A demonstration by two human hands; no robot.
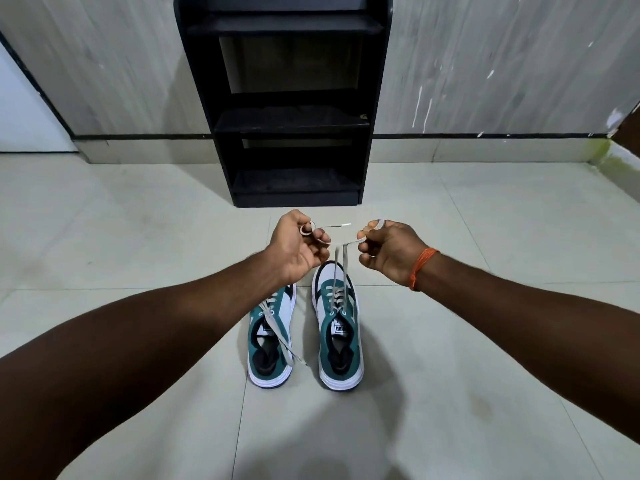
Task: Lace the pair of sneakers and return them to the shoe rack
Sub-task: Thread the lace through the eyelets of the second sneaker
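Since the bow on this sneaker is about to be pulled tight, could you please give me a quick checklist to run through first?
1. Left hand grips its lace loop: ok.
2. Right hand grips the other loop: ok.
3. Lace rises from the right sneaker, all eyelets threaded: ok.
4. Knot crossing formed between the hands: cannot tell.
5. Left sneaker bow tied: not ok, ends trail loose.
6. Shoe rack shelves free for the pair: ok.

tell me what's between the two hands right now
In the head view, a grey shoelace stretches between the left hand and right hand, its two strands rising from the right-side sneaker.
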